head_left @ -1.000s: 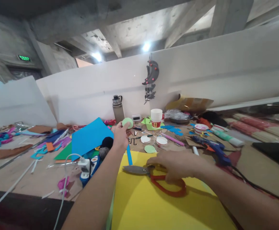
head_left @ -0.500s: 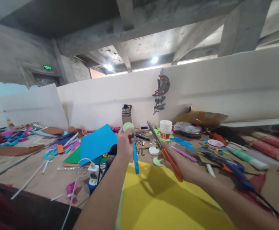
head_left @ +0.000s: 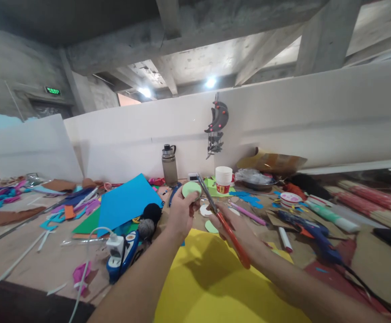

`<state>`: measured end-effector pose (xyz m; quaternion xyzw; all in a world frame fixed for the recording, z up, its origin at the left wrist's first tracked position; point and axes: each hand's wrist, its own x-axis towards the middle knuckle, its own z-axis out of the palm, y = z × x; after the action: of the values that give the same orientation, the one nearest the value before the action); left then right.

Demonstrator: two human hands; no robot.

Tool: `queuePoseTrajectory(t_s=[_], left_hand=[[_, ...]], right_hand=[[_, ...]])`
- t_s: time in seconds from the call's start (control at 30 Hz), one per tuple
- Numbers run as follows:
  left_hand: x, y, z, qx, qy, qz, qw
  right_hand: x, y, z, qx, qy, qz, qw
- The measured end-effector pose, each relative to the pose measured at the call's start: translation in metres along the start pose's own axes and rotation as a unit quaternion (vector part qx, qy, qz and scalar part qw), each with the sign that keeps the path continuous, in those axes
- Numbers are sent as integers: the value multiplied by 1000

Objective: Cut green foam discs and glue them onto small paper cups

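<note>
Between the thumb and fingers of my left hand (head_left: 181, 214) is a pale green paper disc (head_left: 191, 189), held upright. My right hand (head_left: 233, 220) grips a pair of scissors (head_left: 228, 229) with red-orange handles; the blades point up and away, just right of the disc, apart from it or touching, I cannot tell. A second pale green round piece (head_left: 211, 226) lies below the scissors, partly hidden by my right hand. Under both arms spreads a large yellow sheet (head_left: 215, 287). A white disc (head_left: 205, 210) rests on the table behind the scissors.
Stacked paper cups (head_left: 223, 179) and a water bottle (head_left: 169, 165) stand at the back. Blue sheets (head_left: 124, 202) and a power strip (head_left: 123, 258) with a white cable lie left. A glue gun (head_left: 313, 233), a marker (head_left: 285, 239) and a pink pen (head_left: 247, 213) are right.
My hands have come closer together, bringing disc and scissors near each other. The view has turned slightly right. The blue strip below my left hand is now mostly hidden.
</note>
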<state>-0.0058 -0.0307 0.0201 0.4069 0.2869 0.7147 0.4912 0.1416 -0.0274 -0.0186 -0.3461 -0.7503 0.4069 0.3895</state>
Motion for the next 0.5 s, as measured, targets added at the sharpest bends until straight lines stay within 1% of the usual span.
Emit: queuePoseTrajectory(t_s=[0.13,0.27,0.4,0.5], left_hand=[[-1,-5,-1,5,-10,-8,1000],[-1,-8,-2,6,-13,-10,1000],[-1,-8,-2,9,-16,-15,1000],[-2,-7,-2,13,-17,-19,1000]], right_hand=[[-2,-1,0,27,-17,-12,999],[-2,-3,-2,43,-17,-25,999],[-1,-2,-2,39,-18,-19,999],[-3,-4,1,56,-10,-10,998]])
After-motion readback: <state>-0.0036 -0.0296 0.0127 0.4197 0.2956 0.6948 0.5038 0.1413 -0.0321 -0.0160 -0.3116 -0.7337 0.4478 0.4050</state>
